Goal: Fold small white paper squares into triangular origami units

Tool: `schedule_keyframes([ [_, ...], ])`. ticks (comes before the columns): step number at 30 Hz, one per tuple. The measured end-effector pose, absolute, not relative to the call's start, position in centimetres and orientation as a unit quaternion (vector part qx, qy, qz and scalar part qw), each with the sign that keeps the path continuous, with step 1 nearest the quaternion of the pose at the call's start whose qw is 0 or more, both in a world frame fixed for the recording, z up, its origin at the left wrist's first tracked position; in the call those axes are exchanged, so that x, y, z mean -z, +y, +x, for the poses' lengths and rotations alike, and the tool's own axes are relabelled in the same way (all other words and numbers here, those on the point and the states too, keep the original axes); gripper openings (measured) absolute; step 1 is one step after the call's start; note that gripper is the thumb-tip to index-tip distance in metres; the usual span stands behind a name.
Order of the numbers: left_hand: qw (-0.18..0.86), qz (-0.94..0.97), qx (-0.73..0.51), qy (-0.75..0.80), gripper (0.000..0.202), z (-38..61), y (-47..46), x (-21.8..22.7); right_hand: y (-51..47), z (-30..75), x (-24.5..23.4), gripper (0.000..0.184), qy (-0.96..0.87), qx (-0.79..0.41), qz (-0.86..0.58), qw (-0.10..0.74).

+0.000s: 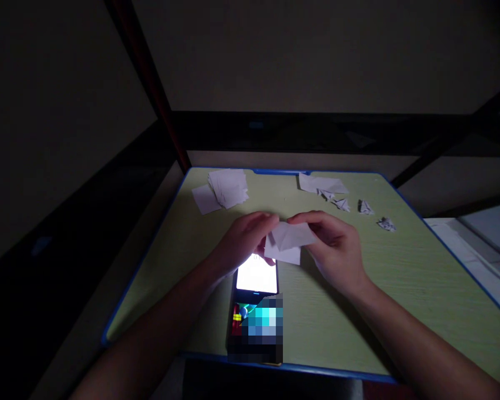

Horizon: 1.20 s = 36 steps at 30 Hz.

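Note:
A small white sheet of paper (284,253), partly folded with a flap over its upper part, is held up between my two hands above the table. My left hand (252,236) pinches its upper left edge, with the thumb on top. At the right corner, my right hand (335,244) grips the paper between thumb and fingers. Just below the left hand lies a phone (256,278) with a bright white area on its screen; the lower part of it is pixelated. Some fingertips are hidden behind the paper.
A stack of white paper squares (229,189) lies at the table's back left. At the back right are a flat paper sheet (323,184) and several small folded paper pieces (365,207). The pale green table (420,289) has a blue rim. Surroundings are dark.

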<state>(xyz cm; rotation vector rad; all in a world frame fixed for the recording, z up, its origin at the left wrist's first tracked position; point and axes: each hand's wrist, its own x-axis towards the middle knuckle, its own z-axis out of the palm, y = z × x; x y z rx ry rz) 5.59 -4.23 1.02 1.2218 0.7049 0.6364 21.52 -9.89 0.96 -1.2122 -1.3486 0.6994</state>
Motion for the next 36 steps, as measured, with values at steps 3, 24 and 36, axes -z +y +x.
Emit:
schedule_keyframes([
  [3,0.671,0.586,-0.317,0.326,0.021,5.4,-4.3,-1.2,-10.0,21.4,-1.1,0.015,-0.578,-0.297,-0.519,0.554],
  [24,0.619,0.635,-0.326,0.327,0.013,5.5,-4.1,-0.7,-8.9,21.9,-0.3,0.014,-0.475,-0.455,-0.521,0.544],
  [36,0.625,0.636,-0.317,0.322,0.013,5.5,-4.3,-0.7,-8.5,22.1,-0.1,0.015,-0.477,-0.453,-0.527,0.537],
])
